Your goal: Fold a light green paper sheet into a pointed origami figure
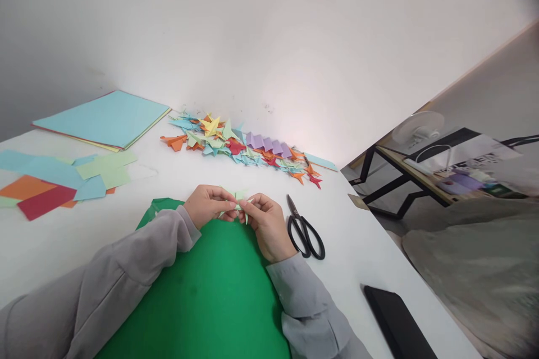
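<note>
At a white bench [357, 235], a person's left hand [210, 202] and right hand [266, 224] come close together, each pinching the same small pale-green folded paper [239, 197] (partly hidden by the grip). Beyond it, near the wall [252, 28], lies a heap of colourful folded paper shapes [236, 147]; black scissors [297, 217] rest just beside the right hand.

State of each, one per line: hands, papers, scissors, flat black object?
Left hand: pinching the pale green paper
Right hand: pinching it too
Pale green paper: partly folded, held up
Scissors: closed, lying down
Sheet stack: flat, unfolded
Loose paper pieces: flat, overlapping
Paper pile: folded shapes, heaped
Flat black object: lying flat
</note>
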{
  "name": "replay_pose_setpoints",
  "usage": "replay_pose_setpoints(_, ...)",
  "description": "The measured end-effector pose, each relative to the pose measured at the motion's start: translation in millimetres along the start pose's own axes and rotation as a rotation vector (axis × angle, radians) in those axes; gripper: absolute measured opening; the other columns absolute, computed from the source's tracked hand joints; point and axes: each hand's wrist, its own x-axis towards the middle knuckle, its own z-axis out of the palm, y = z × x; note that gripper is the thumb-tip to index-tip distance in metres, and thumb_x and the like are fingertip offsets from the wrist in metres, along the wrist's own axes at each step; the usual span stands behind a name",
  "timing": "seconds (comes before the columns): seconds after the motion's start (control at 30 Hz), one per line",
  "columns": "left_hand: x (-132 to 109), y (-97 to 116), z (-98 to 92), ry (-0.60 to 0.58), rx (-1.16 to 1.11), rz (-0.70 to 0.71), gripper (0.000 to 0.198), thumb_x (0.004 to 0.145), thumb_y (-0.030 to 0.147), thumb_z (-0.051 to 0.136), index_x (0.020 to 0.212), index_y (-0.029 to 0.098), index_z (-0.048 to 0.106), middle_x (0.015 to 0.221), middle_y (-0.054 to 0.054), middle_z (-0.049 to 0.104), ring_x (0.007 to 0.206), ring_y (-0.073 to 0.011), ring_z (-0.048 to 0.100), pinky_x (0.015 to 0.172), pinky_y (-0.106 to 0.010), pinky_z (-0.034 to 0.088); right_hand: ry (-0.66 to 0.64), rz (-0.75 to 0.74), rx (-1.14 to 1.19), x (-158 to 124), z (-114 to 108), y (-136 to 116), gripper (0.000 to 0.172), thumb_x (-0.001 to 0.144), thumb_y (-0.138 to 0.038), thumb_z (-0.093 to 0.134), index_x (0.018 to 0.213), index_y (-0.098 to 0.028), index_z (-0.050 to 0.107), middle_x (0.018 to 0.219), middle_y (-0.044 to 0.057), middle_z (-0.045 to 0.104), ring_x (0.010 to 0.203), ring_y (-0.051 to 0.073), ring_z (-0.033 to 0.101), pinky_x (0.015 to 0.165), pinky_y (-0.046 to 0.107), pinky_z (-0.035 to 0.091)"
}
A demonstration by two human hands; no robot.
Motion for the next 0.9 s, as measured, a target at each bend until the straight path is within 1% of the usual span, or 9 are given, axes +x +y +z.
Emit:
replay_pose_setpoints(0.13,1.0,1.1,0.1,0.017,-0.030,-0.034,0.016,0.056,0.014,0.073,0.062,0.009,0.059,0.050,-0.003,0.062,0.049,-0.0140,0.062,0.052,-0.026,0.051,0.006,-0.003,0.011,-0.5,0.6,-0.3,0.025,0.057,-0.023,0.076,0.057,-0.017,0.052,0.046,-0.005,0.056,0.045,0.010,0.052,0.048,0.022,0.038)
replay_pose_setpoints(0.23,1.3,1.3,-0.6,0.018,-0.006,-0.032,0.015,0.059,0.015,0.071,0.064,0.010,0.058,0.050,-0.002,0.062,0.048,-0.0135,0.061,0.050,-0.026,0.051,0.006,-0.015,-0.012,-1.0,1.1,-0.7,0.025,0.057,-0.023,0.075,0.056,-0.017,0.052,0.046,-0.004,0.057,0.045,0.009,0.051,0.048,0.022,0.037)
replay_pose_setpoints(0.37,0.4,1.1,-0.6,0.013,0.049,-0.002,0.018,0.057,0.014,0.073,0.065,0.010,0.058,0.048,-0.002,0.061,0.045,-0.0115,0.058,0.049,-0.025,0.050,0.012,-0.021,-0.038,-1.1,1.3,-0.9,0.025,0.058,-0.024,0.075,0.057,-0.017,0.051,0.046,-0.005,0.057,0.045,0.010,0.051,0.047,0.022,0.036)
replay_pose_setpoints(0.53,-0.7,-0.1,-0.2,0.012,0.077,0.037,0.018,0.056,0.014,0.074,0.065,0.009,0.058,0.046,-0.001,0.060,0.045,-0.0111,0.058,0.050,-0.025,0.050,0.020,-0.020,-0.051,-0.9,0.9,-0.8,0.025,0.056,-0.024,0.076,0.057,-0.017,0.052,0.047,-0.005,0.057,0.045,0.010,0.052,0.047,0.022,0.037)
replay_pose_setpoints(0.9,-0.2,-1.4,-0.6,0.011,0.097,0.038,0.017,0.058,0.016,0.073,0.065,0.009,0.059,0.048,-0.001,0.061,0.045,-0.0107,0.058,0.050,-0.025,0.051,0.030,-0.036,-0.075,-0.9,0.6,-0.8,0.026,0.057,-0.025,0.075,0.056,-0.017,0.051,0.046,-0.004,0.058,0.044,0.010,0.050,0.046,0.022,0.036)
